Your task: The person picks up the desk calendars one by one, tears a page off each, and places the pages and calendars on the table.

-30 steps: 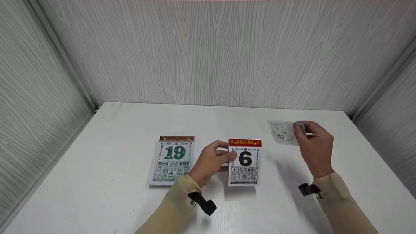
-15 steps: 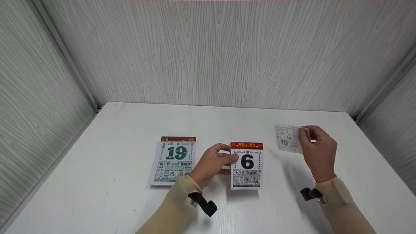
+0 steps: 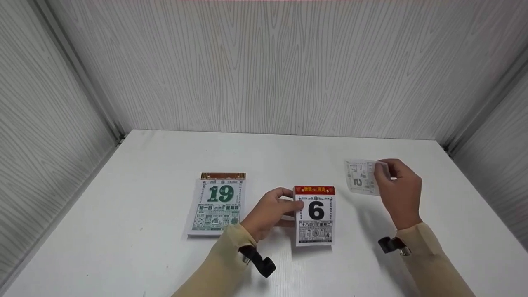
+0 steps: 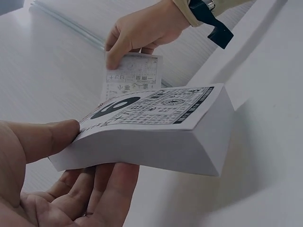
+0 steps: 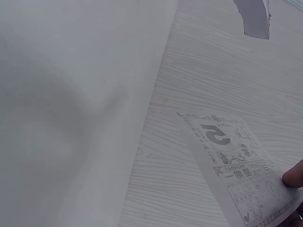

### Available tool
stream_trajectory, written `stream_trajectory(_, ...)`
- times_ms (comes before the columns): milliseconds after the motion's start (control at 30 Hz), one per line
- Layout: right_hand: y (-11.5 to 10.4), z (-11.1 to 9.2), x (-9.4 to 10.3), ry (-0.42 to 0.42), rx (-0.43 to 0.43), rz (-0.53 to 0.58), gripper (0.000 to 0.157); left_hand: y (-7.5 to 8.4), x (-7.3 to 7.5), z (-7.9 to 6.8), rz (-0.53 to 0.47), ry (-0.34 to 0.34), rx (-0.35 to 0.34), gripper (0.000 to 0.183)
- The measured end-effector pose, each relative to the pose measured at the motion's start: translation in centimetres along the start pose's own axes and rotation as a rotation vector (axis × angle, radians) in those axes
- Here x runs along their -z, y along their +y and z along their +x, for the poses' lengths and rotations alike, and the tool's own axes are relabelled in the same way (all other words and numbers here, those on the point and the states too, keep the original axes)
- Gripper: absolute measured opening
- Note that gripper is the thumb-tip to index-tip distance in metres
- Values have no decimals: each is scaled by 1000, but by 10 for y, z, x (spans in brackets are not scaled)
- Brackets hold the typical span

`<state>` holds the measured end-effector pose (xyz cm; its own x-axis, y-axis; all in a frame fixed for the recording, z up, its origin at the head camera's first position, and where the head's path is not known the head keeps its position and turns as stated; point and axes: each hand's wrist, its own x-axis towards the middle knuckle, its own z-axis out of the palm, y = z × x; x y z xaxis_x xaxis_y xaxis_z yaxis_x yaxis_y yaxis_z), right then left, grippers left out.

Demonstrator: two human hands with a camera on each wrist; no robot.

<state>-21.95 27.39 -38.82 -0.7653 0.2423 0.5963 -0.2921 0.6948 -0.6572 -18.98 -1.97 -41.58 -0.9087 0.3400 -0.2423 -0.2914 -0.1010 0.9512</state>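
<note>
My left hand [image 3: 268, 212] grips a thick tear-off calendar [image 3: 316, 233] by its left side, thumb on the face and fingers underneath. The calendar has a red header and a black 6, and it casts a shadow on the table below. In the left wrist view the white page block [image 4: 137, 149] looks slightly bent and is held off the table. My right hand [image 3: 401, 187] pinches a loose, thin calendar page [image 3: 359, 177] in the air at the right. Its print shows through in reverse; the right wrist view shows a mirrored 5 on the page [image 5: 232, 165].
A second tear-off calendar [image 3: 218, 208] with a green 19 and a brown-gold header lies left of my left hand, partly covered by the forearm. The white table [image 3: 136, 181] meets grey wood-grain panels [image 3: 264, 70] at the back and on both sides.
My left hand has brought the red-headed calendar slightly nearer and to the right. The right hand, with the loose page, has come down a little. Both grips stay the same.
</note>
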Motion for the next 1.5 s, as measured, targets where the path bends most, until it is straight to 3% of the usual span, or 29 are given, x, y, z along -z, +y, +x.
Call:
stream_trajectory(300, 6, 2, 1, -14, -9, -22, 24, -11, -4, 1, -40, -122, 80, 38)
stream_trajectory(400, 7, 3, 1, -18, -10, -30, 25, -14, -7, 1, 33, -107, 100, 38)
stream_trajectory(600, 9, 4, 2, -31, 12, -26, 24, -17, -10, 1, 287, -43, 113, 37)
stream_trajectory(867, 8, 4, 4, -46, -3, -12, 23, -13, -9, -4, 729, 44, 16, 47)
stream_trajectory(1000, 9, 3, 5, -71, -24, -25, 25, -5, -9, -8, 829, 73, -19, 50)
stream_trajectory(1067, 10, 3, 6, -85, -41, -27, 25, 0, -11, -11, 883, 68, -83, 49)
stream_trajectory(1167, 11, 2, 6, -103, -56, -33, 27, 5, -19, -18, 1041, 8, -215, 49)
stream_trajectory(1300, 12, 2, 6, -123, -63, -56, 27, -2, -38, -30, 1299, -131, -358, 53)
stream_trajectory(1400, 13, 2, 6, -150, -74, -69, 26, -10, -50, -37, 1424, -179, -411, 51)
stream_trajectory(1500, 13, 3, 7, -186, -80, -65, 26, -15, -57, -40, 1483, -170, -440, 47)
